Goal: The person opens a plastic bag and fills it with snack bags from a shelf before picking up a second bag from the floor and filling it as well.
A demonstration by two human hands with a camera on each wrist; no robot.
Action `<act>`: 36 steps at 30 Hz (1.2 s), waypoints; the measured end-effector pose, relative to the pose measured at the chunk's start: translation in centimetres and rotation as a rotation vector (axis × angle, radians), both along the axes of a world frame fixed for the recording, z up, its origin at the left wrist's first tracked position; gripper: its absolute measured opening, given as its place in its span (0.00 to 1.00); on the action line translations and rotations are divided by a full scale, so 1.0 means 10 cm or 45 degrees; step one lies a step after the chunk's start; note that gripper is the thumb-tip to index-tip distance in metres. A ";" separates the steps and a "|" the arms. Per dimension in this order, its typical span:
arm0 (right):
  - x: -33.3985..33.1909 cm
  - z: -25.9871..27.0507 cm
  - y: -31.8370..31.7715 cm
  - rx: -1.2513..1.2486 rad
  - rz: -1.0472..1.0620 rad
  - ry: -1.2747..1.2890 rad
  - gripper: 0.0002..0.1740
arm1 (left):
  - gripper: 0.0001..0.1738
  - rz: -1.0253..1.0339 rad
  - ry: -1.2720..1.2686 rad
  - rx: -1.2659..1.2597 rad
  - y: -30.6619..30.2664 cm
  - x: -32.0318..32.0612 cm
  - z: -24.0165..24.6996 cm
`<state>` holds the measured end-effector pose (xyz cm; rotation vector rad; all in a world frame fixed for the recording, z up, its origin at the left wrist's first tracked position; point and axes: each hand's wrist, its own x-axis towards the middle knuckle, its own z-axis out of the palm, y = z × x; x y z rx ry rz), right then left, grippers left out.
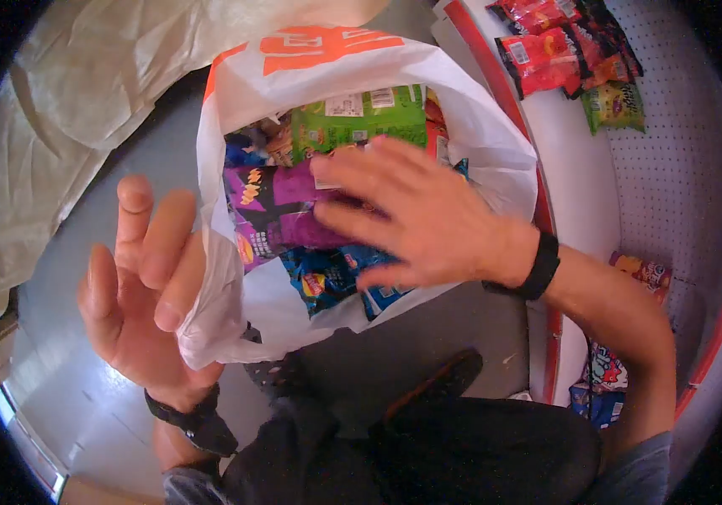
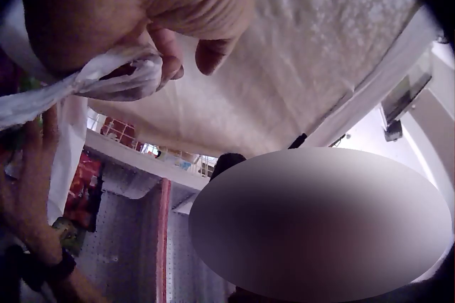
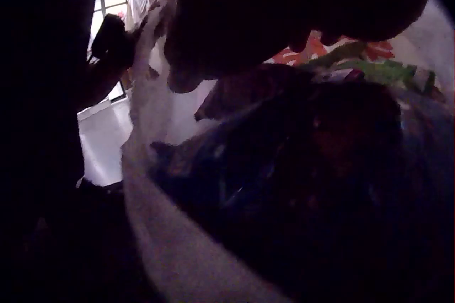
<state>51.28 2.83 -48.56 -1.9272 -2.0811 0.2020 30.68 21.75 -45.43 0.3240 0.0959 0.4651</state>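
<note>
A white plastic bag (image 1: 479,143) with orange print stands open on the grey floor, filled with snack packets. My right hand (image 1: 353,210) lies flat inside its mouth, fingers spread, pressing on a purple packet (image 1: 273,206). A green packet (image 1: 361,118) sits behind it and blue packets (image 1: 327,282) sit in front. My left hand (image 1: 146,252) is at the bag's left rim with its fingers straight up. In the left wrist view the bunched bag rim (image 2: 121,79) is pinched under the thumb. The right wrist view is dark and shows only the bag rim (image 3: 153,196) and packets.
A white shelf with a red edge (image 1: 546,219) and pegboard back stands at the right, with red packets (image 1: 546,50) and a green one (image 1: 613,105) hanging, and more packets (image 1: 605,379) lower down. A crumpled beige sheet (image 1: 83,93) lies at the top left. My shoe (image 1: 453,374) is below the bag.
</note>
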 end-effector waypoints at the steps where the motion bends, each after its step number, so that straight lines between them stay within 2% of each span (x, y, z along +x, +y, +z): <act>1: -0.05 0.02 -0.07 -0.111 0.107 0.015 0.50 | 0.23 -0.009 -0.007 -0.003 0.01 0.02 0.01; 3: -0.02 -0.04 -0.18 -0.280 0.260 -0.046 0.58 | 0.22 0.010 0.017 -0.032 -0.01 0.02 0.04; 4: 0.09 -0.13 -0.22 -0.293 0.244 -0.057 0.58 | 0.22 -0.006 0.004 -0.044 -0.01 0.02 0.04; 8: 0.56 -0.22 -0.33 -0.283 0.032 -0.190 0.60 | 0.21 -0.028 -0.050 -0.028 0.02 -0.06 0.00; 10: 0.68 -0.24 -0.42 -0.252 -0.119 -0.176 0.62 | 0.27 0.093 0.103 0.083 -0.02 -0.10 -0.04; 11: 0.73 -0.26 -0.48 -0.204 -0.130 -0.095 0.60 | 0.27 0.131 0.216 0.091 -0.03 -0.14 -0.01; 12: 0.79 -0.25 -0.56 -0.227 -0.150 -0.132 0.60 | 0.26 0.089 0.089 -0.017 -0.05 -0.10 0.00; 14: 0.85 -0.22 -0.69 -0.153 -0.291 0.029 0.56 | 0.25 0.071 0.100 0.053 -0.03 -0.16 0.00; 15: 0.88 -0.21 -0.76 -0.101 -0.417 0.110 0.46 | 0.24 0.087 0.092 0.026 -0.01 -0.17 0.00; 16: 0.93 -0.15 -0.82 -0.115 -0.420 0.086 0.46 | 0.24 0.085 0.070 0.008 -0.03 -0.19 -0.01; 18: 1.09 -0.08 -0.91 -0.195 -0.698 -0.126 0.37 | 0.24 0.243 0.222 0.054 0.00 -0.15 -0.05; 19: 1.14 -0.05 -0.94 -0.183 -0.641 -0.212 0.28 | 0.23 0.267 0.235 0.042 0.02 -0.15 -0.04; 20: 1.16 -0.01 -1.00 -0.188 -0.645 -0.220 0.28 | 0.23 0.263 0.228 0.036 0.03 -0.12 -0.03; 22: 1.11 0.08 -1.11 -0.558 -0.606 -0.379 0.23 | 0.24 0.201 0.241 0.020 0.02 -0.07 -0.02; 26: 1.05 0.15 -1.23 -0.639 -0.571 -0.517 0.18 | 0.23 0.161 0.265 0.039 0.05 -0.07 -0.10; 28: 1.06 0.27 -1.26 -0.482 -0.706 -0.400 0.20 | 0.31 -0.347 -0.141 0.200 0.26 -0.15 -0.23; 29: 1.13 0.28 -1.32 -0.483 -0.705 -0.406 0.20 | 0.31 -0.344 -0.146 0.198 0.27 -0.17 -0.25; 31: 1.40 0.31 -1.46 0.151 -1.045 -0.120 0.18 | 0.32 -0.346 -0.125 0.233 0.28 -0.18 -0.27; 32: 1.57 0.39 -1.52 0.245 -1.178 -0.040 0.18 | 0.32 -0.344 -0.127 0.232 0.23 -0.17 -0.23; 33: 1.74 0.46 -1.58 0.342 -1.310 0.041 0.19 | 0.27 -0.059 0.131 0.115 0.13 -0.14 -0.17; 34: 1.87 0.48 -1.64 0.340 -1.310 0.037 0.19 | 0.23 0.226 0.389 -0.007 0.07 -0.13 -0.13; 36: 2.01 0.47 -1.76 0.439 -1.250 0.447 0.20 | 0.23 0.184 0.274 0.038 0.03 -0.14 -0.16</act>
